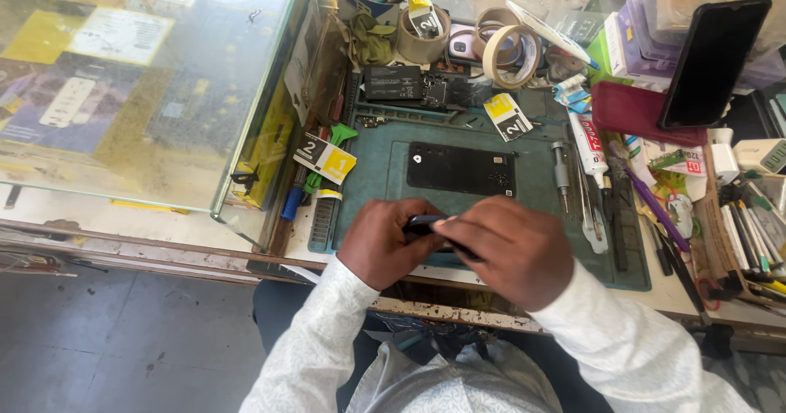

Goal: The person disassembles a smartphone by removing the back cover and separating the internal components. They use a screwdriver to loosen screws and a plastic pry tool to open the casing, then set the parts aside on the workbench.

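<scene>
Sleeves: the person wore a pale patterned shirt; both forearms came up from the bottom edge and met over the near edge of the counter (pixel 671 292).
Left hand: the left hand (pixel 383 245) was curled around the left end of a small dark device (pixel 426 225); its fingers (pixel 407 215) were closed on it.
Right hand: the right hand (pixel 509 249) covered the right part of the same device; its fingers (pixel 455 230) were bent and pressed on the dark edge, so this hand also held it.
Dark device: it was between the two hands, just above the near edge of the green work mat (pixel 540 184); most of it was hidden, so its exact kind could not be told.
Mat centre: a flat black rectangular panel (pixel 461 168) lay on the mat just behind the hands, not touching them.
Right of panel: a small metal screwdriver (pixel 561 176) and a white tube (pixel 588 147) lay beside each other.
Left of mat: a black-and-yellow card (pixel 325 158) lay tilted, with green and blue tools near it.
Far side: tape rolls (pixel 503 45) stood behind a dark opened part (pixel 393 83), and another yellow card (pixel 508 116) lay near them.
Far right: a black phone (pixel 714 61) leaned upright over a dark red case (pixel 630 110).
Left: a dusty glass showcase (pixel 147 85) stood next to the counter.
</scene>
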